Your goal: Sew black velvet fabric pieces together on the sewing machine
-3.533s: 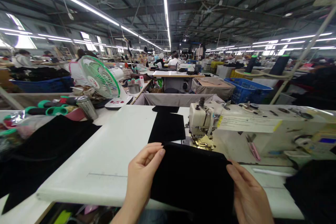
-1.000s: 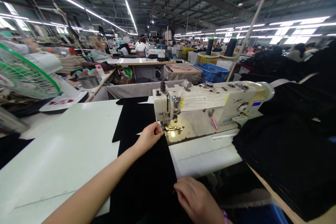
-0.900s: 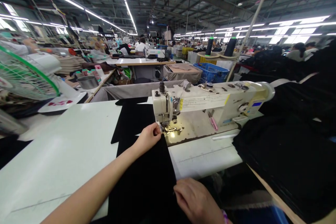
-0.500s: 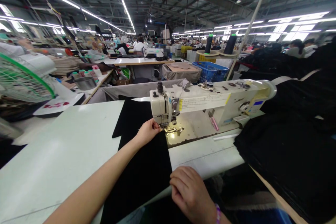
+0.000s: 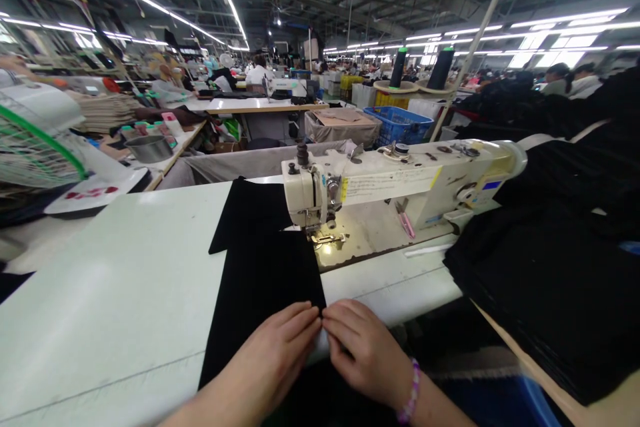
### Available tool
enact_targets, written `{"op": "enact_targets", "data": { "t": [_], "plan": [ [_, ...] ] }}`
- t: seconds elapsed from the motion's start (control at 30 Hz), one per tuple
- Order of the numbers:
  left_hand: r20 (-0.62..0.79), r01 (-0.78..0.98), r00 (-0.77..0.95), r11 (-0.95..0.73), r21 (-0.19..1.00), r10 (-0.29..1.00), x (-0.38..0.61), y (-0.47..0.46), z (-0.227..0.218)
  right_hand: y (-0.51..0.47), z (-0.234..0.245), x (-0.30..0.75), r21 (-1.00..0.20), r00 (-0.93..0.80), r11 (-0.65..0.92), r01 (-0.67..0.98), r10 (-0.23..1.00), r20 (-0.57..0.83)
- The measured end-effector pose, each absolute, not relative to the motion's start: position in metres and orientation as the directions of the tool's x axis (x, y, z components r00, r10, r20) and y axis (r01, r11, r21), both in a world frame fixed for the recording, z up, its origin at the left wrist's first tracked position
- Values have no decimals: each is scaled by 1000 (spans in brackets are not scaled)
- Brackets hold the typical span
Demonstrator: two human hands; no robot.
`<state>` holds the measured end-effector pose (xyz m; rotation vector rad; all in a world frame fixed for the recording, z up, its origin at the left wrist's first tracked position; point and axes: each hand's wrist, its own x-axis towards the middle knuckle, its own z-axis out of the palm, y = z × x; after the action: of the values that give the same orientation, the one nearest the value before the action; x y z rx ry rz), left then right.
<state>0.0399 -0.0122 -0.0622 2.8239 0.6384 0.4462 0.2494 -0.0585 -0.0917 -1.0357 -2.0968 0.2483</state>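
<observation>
A long black fabric piece [image 5: 263,280] lies on the white sewing table [image 5: 115,280], its far end beside the presser foot [image 5: 327,238] of a cream sewing machine [image 5: 390,183]. My left hand [image 5: 280,347] rests on the fabric's near right corner, fingers together and pressing on the edge. My right hand [image 5: 363,347] meets it fingertip to fingertip at that same corner, fingers curled and pinching the edge. A bead bracelet sits on my right wrist. Another black piece [image 5: 250,203] lies behind the machine head.
A heap of black fabric [image 5: 545,267] fills the right side. A green-rimmed fan [image 5: 35,147] stands at the left. Pink snips [image 5: 403,217] lie on the machine bed. Behind are a blue crate [image 5: 400,123], thread cones [image 5: 443,67] and other people at tables.
My left hand has come back from the presser foot to the fabric's near corner, joining my right hand. The fabric has slid further under the machine head.
</observation>
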Motion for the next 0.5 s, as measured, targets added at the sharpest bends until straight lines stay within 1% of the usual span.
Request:
{"op": "enact_targets", "data": {
  "t": [0.03, 0.1, 0.27, 0.4, 0.5],
  "plan": [
    [261, 368, 869, -902, 225, 420, 35, -11, -67, -54, -91, 249, -482, -366, 640, 598, 753, 547],
    [268, 356, 877, -915, 191, 398, 29, 1, -72, -43, -91, 248, -485, -353, 619, 618, 769, 533],
    [277, 355, 876, -916, 188, 396, 30, 38, -68, -15, -89, 247, -401, -322, 546, 735, 802, 502],
    [316, 356, 860, -915, 192, 401, 34, 58, -67, 4, -84, 246, -338, -324, 511, 790, 816, 479],
    [347, 349, 854, -921, 172, 388, 34, 74, -71, 19, -82, 245, -293, -331, 480, 827, 836, 437]
  ]
}}
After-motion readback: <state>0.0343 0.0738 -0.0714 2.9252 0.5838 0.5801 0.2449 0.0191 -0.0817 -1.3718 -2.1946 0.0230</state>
